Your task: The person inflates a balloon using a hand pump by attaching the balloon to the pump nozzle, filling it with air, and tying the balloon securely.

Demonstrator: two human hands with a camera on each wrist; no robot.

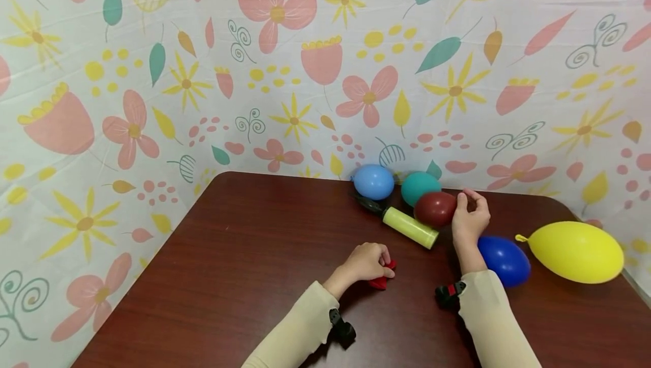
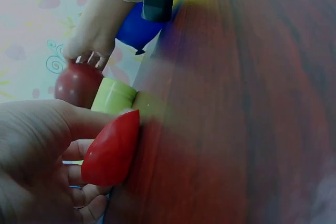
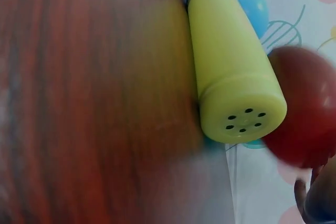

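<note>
A small glossy red piece, seemingly a limp balloon (image 2: 112, 150), is pinched low over the table by my left hand (image 1: 367, 262). In the left wrist view the thumb lies along its top and fingers curl behind it. My right hand (image 1: 470, 218) is at the right end of an inflated dark red balloon (image 1: 435, 208), fingertips right at its surface. This balloon sits against the yellow-green hand pump (image 1: 409, 227) and overlaps the teal balloon (image 1: 420, 188). The right wrist view shows the pump's holed end near the hand.
A light blue balloon (image 1: 373, 182) lies at the table's back edge, beside the pump's black nozzle. A dark blue balloon (image 1: 504, 260) is beside my right wrist, with a long yellow balloon (image 1: 577, 252) further right. A flowered cloth hangs behind the brown table (image 1: 244, 266).
</note>
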